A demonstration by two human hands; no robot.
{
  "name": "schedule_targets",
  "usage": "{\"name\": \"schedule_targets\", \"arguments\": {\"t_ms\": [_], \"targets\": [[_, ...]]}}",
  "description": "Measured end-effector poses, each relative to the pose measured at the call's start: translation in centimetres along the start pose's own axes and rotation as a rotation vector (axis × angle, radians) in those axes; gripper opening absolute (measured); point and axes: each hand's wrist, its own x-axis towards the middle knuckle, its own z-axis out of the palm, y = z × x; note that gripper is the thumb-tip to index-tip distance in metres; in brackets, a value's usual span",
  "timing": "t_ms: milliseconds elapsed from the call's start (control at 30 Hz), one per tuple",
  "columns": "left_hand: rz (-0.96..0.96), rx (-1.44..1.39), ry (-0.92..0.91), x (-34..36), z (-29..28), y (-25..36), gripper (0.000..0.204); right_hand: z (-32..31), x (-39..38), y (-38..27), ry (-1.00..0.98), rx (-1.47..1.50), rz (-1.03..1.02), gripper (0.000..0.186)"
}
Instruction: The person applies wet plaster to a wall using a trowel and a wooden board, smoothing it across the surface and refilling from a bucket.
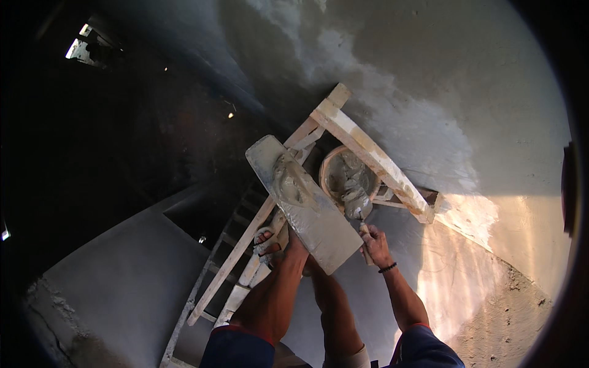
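My left arm reaches under a long rectangular plastering hawk [316,214], tilted and smeared with grey mortar [291,181]. Only the wrist end of my left hand [297,244] shows; its fingers are hidden beneath the board, which it holds up. My right hand [375,245] is closed around the handle of a trowel [364,228]. Wet mortar covers the trowel's blade, at the near rim of a round bucket [323,178]. More grey mortar [350,168] lies inside the bucket. A dark beaded bracelet [388,268] circles my right wrist.
A wooden trestle frame [368,150] surrounds the bucket, close to a partly damp plastered wall [442,80]. A ladder-like frame [230,260] slopes down at left. My sandalled foot [268,243] rests left of the hawk. Dark space lies further left.
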Motion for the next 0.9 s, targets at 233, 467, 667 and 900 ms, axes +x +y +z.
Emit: {"name": "schedule_targets", "arguments": {"t_ms": [233, 467, 667, 900], "targets": [[0.048, -0.131, -0.446, -5.6, 12.1, 0.0, 0.044, -2.6, 4.5, 2.6, 0.208, -0.449, -0.662, 0.028], [0.006, -0.289, -0.59, -6.1, 19.6, -0.5, 0.051, -3.5, -13.0, -3.0, 0.094, -0.536, -0.347, 0.034], [-0.01, -0.33, -0.481, -3.8, 26.2, -2.7, 0.052, -6.5, -23.7, 2.0, 0.094, -0.433, -0.087, 0.034], [0.072, -0.276, -0.191, -1.2, 33.7, -2.9, 0.043, -9.3, -28.5, 12.9, 0.098, 0.712, 0.321, 0.043]]}}
